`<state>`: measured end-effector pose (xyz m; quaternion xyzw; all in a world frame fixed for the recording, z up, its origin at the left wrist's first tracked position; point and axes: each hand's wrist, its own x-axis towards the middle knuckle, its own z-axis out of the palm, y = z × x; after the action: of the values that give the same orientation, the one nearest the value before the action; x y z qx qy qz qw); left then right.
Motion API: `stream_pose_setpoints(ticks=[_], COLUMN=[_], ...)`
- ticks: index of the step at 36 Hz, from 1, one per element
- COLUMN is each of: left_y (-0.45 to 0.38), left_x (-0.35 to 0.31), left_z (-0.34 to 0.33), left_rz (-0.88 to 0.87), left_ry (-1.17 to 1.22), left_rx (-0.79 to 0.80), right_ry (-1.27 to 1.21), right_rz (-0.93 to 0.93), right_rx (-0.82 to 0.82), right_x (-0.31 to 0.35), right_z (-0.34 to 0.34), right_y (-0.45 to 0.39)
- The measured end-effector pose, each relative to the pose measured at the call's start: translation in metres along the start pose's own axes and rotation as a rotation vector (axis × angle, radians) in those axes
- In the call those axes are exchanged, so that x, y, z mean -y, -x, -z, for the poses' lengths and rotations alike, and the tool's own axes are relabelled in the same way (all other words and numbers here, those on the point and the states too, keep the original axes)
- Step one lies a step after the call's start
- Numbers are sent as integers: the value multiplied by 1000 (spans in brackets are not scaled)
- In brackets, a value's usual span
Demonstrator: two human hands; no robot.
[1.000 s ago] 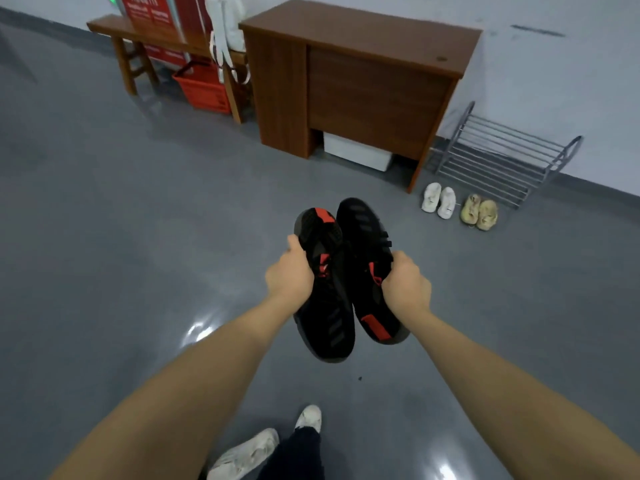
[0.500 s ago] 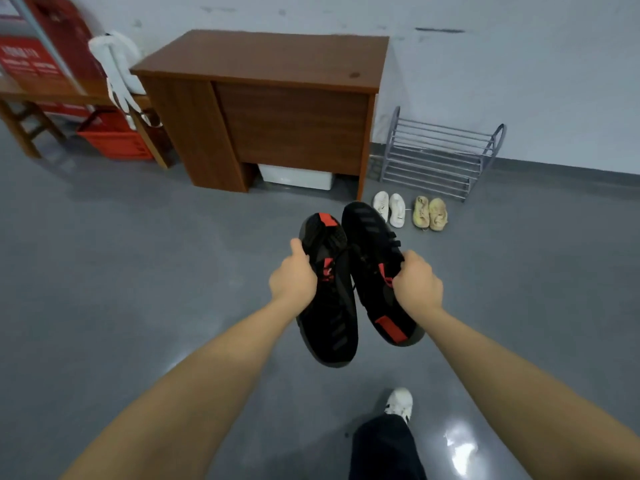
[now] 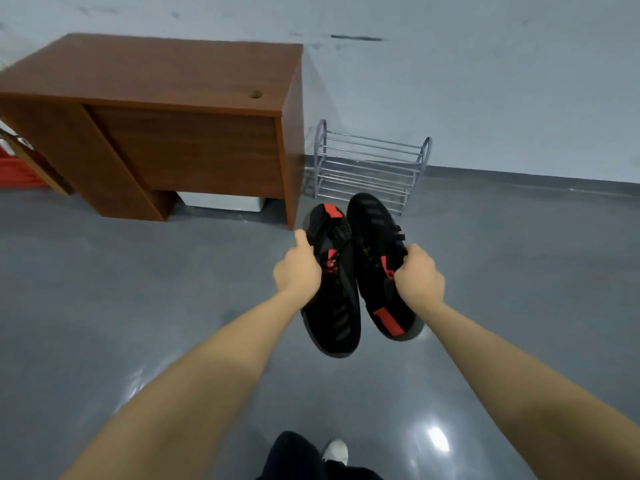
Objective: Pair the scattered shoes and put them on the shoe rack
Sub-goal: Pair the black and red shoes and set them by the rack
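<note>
I hold a pair of black sneakers with red patches side by side in the air, toes pointing away. My left hand (image 3: 297,269) grips the left black sneaker (image 3: 334,317) at its collar. My right hand (image 3: 419,279) grips the right black sneaker (image 3: 375,233) the same way. Beyond them, the metal shoe rack (image 3: 369,166) stands against the wall with bare tiers. The white and beige pairs seen earlier in front of the rack are hidden behind the held sneakers.
A brown wooden desk (image 3: 166,98) stands left of the rack, with a white box (image 3: 221,201) under it. Something red (image 3: 17,173) sits at the far left edge. The grey floor (image 3: 138,306) is glossy. My own leg and white shoe (image 3: 337,452) show at the bottom.
The view has moved closer to the rack and desk, which now look larger. The held sneakers now cover the white and beige pairs on the floor. My grip is unchanged.
</note>
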<state>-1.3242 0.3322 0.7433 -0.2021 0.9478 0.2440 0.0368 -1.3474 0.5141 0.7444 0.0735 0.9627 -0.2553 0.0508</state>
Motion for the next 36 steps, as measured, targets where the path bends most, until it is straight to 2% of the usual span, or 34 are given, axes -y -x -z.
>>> stream_pose_setpoints(ticks=[9,18,26,36], left_y=[-85,-204,-297,-370], left_x=[-79,-163,-232,-304], left_z=[-42,-83,-106,-135], left_rz=[-62,-104,-87,-60], left_ry=[-10,-31,-69,-40], left_rx=[-5,-9,-6,45], right_ry=[2,8,-7,-40], right_rz=[-61,-78,-102,-140], right_rx=[-11,0,16,102], right_x=[-39,-57,-66,-102], right_z=[19,39,63,75], right_y=[-109,-257,-370,-480])
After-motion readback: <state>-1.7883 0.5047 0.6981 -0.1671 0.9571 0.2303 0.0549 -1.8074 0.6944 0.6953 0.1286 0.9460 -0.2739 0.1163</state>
